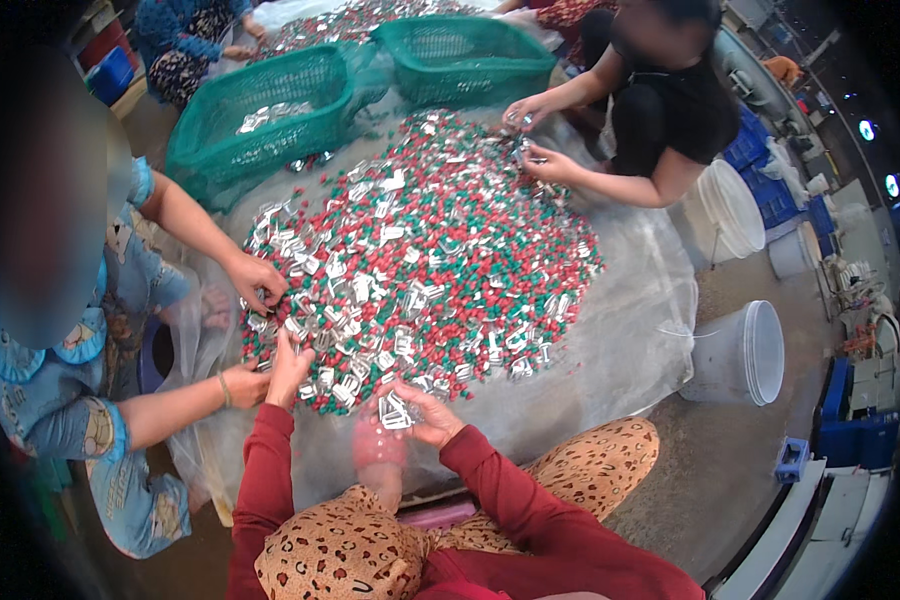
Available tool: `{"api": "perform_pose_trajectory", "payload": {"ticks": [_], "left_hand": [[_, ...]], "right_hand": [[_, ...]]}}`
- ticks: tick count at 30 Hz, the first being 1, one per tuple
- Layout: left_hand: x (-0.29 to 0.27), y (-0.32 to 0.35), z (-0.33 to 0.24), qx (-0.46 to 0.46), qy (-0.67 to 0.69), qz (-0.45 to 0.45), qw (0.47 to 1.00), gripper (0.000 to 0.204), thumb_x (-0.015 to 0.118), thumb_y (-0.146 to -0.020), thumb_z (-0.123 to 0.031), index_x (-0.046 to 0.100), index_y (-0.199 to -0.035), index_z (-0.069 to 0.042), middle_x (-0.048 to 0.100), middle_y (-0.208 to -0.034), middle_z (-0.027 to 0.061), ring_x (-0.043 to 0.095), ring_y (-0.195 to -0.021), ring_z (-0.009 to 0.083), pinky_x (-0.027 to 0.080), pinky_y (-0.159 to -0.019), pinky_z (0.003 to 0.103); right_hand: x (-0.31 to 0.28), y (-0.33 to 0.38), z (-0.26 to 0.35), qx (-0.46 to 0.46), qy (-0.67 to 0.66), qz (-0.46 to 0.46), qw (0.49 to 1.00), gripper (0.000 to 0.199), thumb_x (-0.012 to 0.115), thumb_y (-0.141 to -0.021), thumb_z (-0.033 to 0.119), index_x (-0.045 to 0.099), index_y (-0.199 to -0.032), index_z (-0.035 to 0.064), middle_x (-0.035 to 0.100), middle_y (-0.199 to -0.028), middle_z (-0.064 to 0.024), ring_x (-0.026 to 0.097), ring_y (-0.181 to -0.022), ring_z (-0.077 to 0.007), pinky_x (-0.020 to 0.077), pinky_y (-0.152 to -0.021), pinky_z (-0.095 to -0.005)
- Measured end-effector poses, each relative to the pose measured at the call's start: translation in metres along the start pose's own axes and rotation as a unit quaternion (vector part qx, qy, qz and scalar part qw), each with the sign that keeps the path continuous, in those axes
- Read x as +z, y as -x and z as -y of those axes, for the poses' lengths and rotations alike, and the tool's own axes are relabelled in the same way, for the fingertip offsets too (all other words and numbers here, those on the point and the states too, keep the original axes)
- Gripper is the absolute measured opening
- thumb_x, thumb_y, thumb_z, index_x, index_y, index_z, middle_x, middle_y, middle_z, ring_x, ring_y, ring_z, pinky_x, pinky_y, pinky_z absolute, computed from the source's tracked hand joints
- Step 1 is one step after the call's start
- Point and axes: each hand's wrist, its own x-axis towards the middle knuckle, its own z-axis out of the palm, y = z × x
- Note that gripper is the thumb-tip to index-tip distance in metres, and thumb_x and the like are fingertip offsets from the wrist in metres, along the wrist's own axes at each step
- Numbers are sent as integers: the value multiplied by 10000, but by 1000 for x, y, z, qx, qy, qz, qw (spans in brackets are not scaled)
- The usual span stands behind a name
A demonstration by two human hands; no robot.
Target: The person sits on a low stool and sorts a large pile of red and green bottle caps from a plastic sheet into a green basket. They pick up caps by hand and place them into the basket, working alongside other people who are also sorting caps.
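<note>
A wide heap of small red and green pieces (470, 240) is spread over a pale sheet, mixed with silver-white slotted pieces like buckles (345, 325). At the heap's near left edge is my left hand (289, 370), its fingers drawn together low over the pieces; whatever they pinch is too small to make out. My right hand (432, 418), at the near edge, is closed around several silver-white buckle-like pieces (397, 411). Close by my left hand, another person's hands (258, 283) work in the same heap.
Green plastic baskets (210, 115) stand beyond the heap, the left one containing silver-white pieces. A person in black (650, 110) crouches at the far right, handling pieces. White buckets (735, 355) stand right of the pale sheet (630, 300). Another person (130, 400) sits close on my left.
</note>
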Motion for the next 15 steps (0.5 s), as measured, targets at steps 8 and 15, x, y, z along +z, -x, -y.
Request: {"api": "perform_pose_trajectory", "payload": {"ticks": [8, 15], "left_hand": [[12, -7, 6, 139, -293, -2, 946, 332, 514, -857, -364, 542, -864, -33, 623, -821, 203, 598, -774, 376, 458, -656, 464], [-9, -4, -7, 45, -232, -78, 968, 263, 655, -776, -274, 579, -860, -36, 638, -766, 180, 623, -753, 352, 468, -660, 446]], "right_hand": [[-24, 0, 4, -83, 89, -20, 992, 277, 579, -849, 178, 550, -1097, 58, 615, -1031, -95, 612, -939, -228, 514, -799, -344], [-10, 7, 2, -42, -125, -3, 991, 174, 560, -890, 223, 523, -822, 67, 571, -905, -126, 598, -843, -250, 535, -482, -276]]}}
